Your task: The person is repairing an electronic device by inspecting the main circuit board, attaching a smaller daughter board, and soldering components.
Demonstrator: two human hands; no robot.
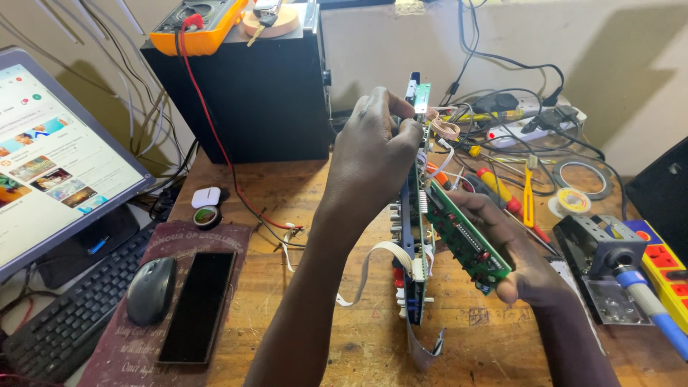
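Note:
My left hand grips the upper part of an upright panel assembly, a blue-edged board stack with knobs along one side, held on edge above the wooden desk. My right hand holds a long green circuit board from underneath, tilted away from the assembly's right side. White ribbon cables loop out of the assembly toward the left, and a grey flat cable hangs from its lower end.
A black speaker box with an orange multimeter on top stands at the back. Monitor, keyboard, mouse and phone lie left. Screwdrivers, solder spool, soldering iron stand and power strip crowd the right.

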